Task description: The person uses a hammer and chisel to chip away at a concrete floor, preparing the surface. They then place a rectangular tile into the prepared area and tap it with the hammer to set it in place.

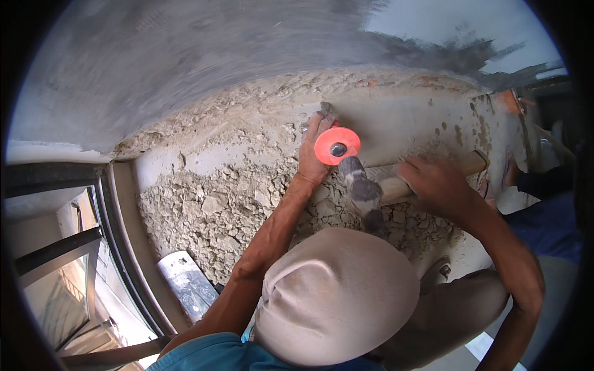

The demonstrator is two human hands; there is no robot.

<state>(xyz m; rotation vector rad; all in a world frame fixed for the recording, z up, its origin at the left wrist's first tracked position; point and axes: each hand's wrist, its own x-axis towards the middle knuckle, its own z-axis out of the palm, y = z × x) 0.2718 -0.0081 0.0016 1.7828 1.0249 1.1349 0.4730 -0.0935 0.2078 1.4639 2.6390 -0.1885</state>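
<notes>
My left hand [314, 148] grips a chisel with a round orange hand guard [337, 146]; its steel tip [325, 109] presses against the broken plaster edge of the wall. My right hand [434, 183] holds the wooden handle [427, 176] of a hammer. The hammer's grey metal head [362, 188] sits just below the orange guard, close to the chisel's struck end. Both forearms reach up from the lower edge, around a beige cap [334, 294] that fills the lower middle.
Crumbled plaster rubble [216, 204] lies heaped along the floor at the wall's foot. A dusty flat metal tool [185, 284] lies at lower left beside a dark window frame [124, 247]. Grey rendered wall [185, 55] spans the top. A dark doorway [550, 111] is at right.
</notes>
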